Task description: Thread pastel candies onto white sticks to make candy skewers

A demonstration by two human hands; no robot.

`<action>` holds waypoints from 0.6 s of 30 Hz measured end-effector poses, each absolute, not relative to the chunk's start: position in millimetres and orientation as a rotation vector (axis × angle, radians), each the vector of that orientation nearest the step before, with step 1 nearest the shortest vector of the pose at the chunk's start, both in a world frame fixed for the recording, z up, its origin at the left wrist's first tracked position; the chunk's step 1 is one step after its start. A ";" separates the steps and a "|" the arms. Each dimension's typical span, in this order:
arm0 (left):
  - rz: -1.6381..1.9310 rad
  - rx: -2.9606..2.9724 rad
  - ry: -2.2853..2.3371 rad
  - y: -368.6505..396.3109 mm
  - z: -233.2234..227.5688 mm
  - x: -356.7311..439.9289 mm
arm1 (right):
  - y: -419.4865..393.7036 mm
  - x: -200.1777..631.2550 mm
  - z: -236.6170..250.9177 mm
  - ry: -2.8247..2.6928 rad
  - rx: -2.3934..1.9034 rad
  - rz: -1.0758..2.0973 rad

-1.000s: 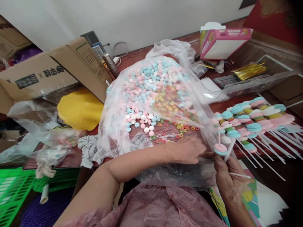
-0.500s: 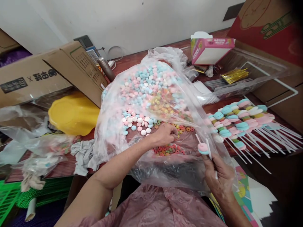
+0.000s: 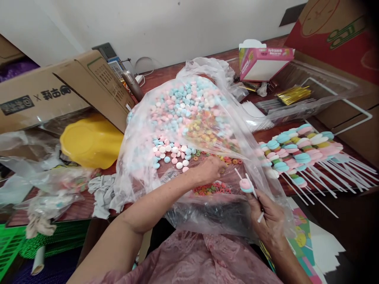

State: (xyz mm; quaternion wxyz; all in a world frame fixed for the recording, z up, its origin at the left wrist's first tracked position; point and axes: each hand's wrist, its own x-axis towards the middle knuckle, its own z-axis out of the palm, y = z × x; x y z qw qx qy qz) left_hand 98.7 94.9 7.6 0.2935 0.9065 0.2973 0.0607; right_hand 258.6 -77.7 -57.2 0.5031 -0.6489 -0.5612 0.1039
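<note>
My right hand (image 3: 268, 211) grips white sticks, one of them carrying a round pink-and-blue marshmallow (image 3: 246, 185) with its tip poking out above. To its left, my left hand (image 3: 211, 169) reaches in among the gummy rings (image 3: 235, 161), fingers drawn together and pointing down. Whatever lies between those fingertips is hidden. Red and orange gummy rings (image 3: 211, 189) form a pile just below that hand. Beyond it, pink, white and blue marshmallows (image 3: 177, 152) spill from a clear plastic bag (image 3: 139, 130), which holds many more along with yellow and green rings.
Finished marshmallow skewers (image 3: 302, 152) lie stacked at the table's right side. Behind them stands a clear plastic tray (image 3: 319, 106) with gold twist ties (image 3: 294, 96). A pink carton (image 3: 266, 63) is at the back. On the left are a yellow bowl (image 3: 91, 142) and a cardboard box (image 3: 94, 86).
My right hand has moved left with the sticks and marshmallow, closer to my left hand. My left hand has shifted slightly right over the gummy rings.
</note>
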 end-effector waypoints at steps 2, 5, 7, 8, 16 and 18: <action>0.071 2.543 0.760 94.2 1.5 100.7 | -77.8 258.9 -56.2 -1.374 -1.529 0.227; 0.047 2.674 0.778 89.4 -2.5 96.6 | -79.1 261.7 -56.0 -1.414 -1.489 0.213; 0.091 2.767 0.719 84.9 -3.4 92.8 | -79.2 262.6 -55.0 -1.442 -1.478 0.211; 0.111 2.798 0.669 82.6 -3.8 91.6 | -78.7 262.2 -53.8 -1.451 -1.470 0.208; 0.696 1.759 0.871 64.9 8.4 82.3 | -74.7 251.3 -38.6 -1.511 -1.417 0.238; 0.771 1.387 0.882 57.2 17.9 73.5 | -74.8 250.0 -37.9 -1.529 -1.405 0.231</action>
